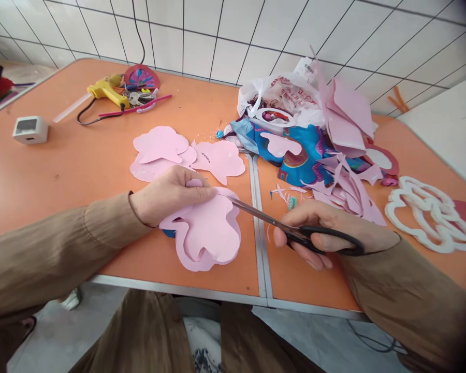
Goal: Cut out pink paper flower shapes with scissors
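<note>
My left hand (174,194) pinches the upper edge of a pink butterfly-like cutout (213,233), thumb on top. The cutout looks layered, with a strip along its outline partly separated from the inner shape. In my right hand (322,233) is a pair of scissors (272,221) with black handles, fingers through the loops. The blades look nearly closed, their tips at the cutout's upper edge beside my left thumb. Something blue (169,233) peeks out under the cutout. Just beyond lie more pink cutouts (161,145), and one pink piece (219,158) bears small dark marks.
A yellow glue gun (109,92) with its cord lies at the back left, near a white box-shaped device (30,129). Pink scraps (345,189), blue patterned fabric (306,155) and a plastic bag (283,96) pile up at the back right. White cloud-shaped outlines (431,215) lie far right.
</note>
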### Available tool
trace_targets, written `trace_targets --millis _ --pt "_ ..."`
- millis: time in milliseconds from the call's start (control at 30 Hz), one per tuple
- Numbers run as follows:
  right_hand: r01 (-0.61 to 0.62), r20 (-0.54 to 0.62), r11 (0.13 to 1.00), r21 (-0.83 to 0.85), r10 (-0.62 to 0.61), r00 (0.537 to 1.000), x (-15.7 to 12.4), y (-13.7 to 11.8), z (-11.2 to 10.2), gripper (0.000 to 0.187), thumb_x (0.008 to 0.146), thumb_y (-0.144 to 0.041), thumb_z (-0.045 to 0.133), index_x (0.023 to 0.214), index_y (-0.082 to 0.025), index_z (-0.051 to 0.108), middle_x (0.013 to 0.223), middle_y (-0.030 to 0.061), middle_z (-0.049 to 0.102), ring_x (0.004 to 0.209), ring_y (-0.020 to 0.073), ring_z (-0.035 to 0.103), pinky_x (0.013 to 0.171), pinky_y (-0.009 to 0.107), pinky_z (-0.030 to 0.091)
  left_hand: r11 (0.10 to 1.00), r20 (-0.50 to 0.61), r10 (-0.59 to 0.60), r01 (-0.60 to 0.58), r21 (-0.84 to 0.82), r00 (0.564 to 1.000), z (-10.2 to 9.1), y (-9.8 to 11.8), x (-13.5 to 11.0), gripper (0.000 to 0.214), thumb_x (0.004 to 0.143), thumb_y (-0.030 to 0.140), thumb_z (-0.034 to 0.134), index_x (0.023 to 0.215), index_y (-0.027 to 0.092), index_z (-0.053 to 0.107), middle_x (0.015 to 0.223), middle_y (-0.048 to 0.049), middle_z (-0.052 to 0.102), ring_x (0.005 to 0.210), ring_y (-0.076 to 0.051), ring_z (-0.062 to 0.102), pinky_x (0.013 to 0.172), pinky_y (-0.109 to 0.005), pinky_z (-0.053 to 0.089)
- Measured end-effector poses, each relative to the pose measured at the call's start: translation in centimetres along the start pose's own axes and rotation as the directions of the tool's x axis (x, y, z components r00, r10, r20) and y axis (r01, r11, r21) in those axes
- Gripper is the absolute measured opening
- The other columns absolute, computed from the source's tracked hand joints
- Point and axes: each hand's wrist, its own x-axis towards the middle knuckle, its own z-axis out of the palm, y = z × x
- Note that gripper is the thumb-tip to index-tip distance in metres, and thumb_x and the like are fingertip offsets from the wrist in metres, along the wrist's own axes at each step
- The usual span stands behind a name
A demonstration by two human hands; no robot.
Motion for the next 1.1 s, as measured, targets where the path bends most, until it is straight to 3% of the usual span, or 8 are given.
trace_targets --millis 167,367,667,933,1100 --pt "-0.007 0.015 0.999 -0.047 0.007 1.000 0.28 0.07 0.04 0.053 0.077 -0.066 0.067 0.097 -0.016 0.066 0.050 -0.0011 0.060 0.038 0.0101 0.050 0.038 0.021 0.035 0.999 0.015 0.029 -0.029 0.041 0.999 0.00 0.07 -0.06 0.035 0.083 0.023 0.058 0.052 0.016 0.044 0.048 0.0047 0.038 0.042 -0.004 0.034 0.038 -0.018 0.023" --pt "0.018 -0.009 0.997 -0.073 -0.019 1.000 0.68 -0.03 0.44 0.055 0.076 -0.067 0.067 0.094 -0.016 0.065 0.048 -0.0007 0.059 0.036 0.0106 0.050 0.036 0.022 0.034 0.998 -0.002 0.007 -0.007 -0.060 1.000 0.08 -0.13 0.04 0.037 0.082 0.018 0.061 0.049 0.015 0.043 0.045 0.0061 0.036 0.039 -0.002 0.030 0.036 -0.017 0.020" --pt "0.086 0.001 0.996 -0.018 -0.086 0.996 0.71 0.20 0.62 0.053 0.081 -0.065 0.065 0.098 -0.015 0.064 0.049 -0.0033 0.058 0.037 0.0058 0.044 0.037 0.017 0.030 0.988 -0.030 -0.030 0.026 -0.149 0.999 0.24 -0.06 -0.06 0.045 0.086 0.017 0.061 0.047 0.015 0.039 0.043 0.0067 0.036 0.037 -0.001 0.030 0.035 -0.017 0.020" --pt "0.024 -0.030 1.000 0.019 -0.023 0.999 0.63 0.07 0.67 0.053 0.077 -0.064 0.070 0.095 -0.015 0.067 0.050 0.0006 0.061 0.038 0.0068 0.047 0.037 0.017 0.032 0.992 -0.029 -0.034 0.030 -0.125 0.999 0.08 -0.49 -0.03 0.038 0.086 0.022 0.062 0.053 0.015 0.044 0.047 0.0046 0.040 0.040 -0.003 0.034 0.037 -0.018 0.024" --pt "0.080 -0.019 0.996 0.036 -0.080 0.997 0.71 0.66 0.55 0.055 0.077 -0.064 0.069 0.097 -0.013 0.066 0.050 -0.0005 0.061 0.036 0.0052 0.045 0.035 0.015 0.031 0.988 -0.071 -0.055 0.044 -0.151 0.996 0.26 -0.28 -0.17 0.042 0.085 0.018 0.062 0.050 0.016 0.039 0.045 0.0053 0.039 0.039 -0.003 0.034 0.037 -0.018 0.022"
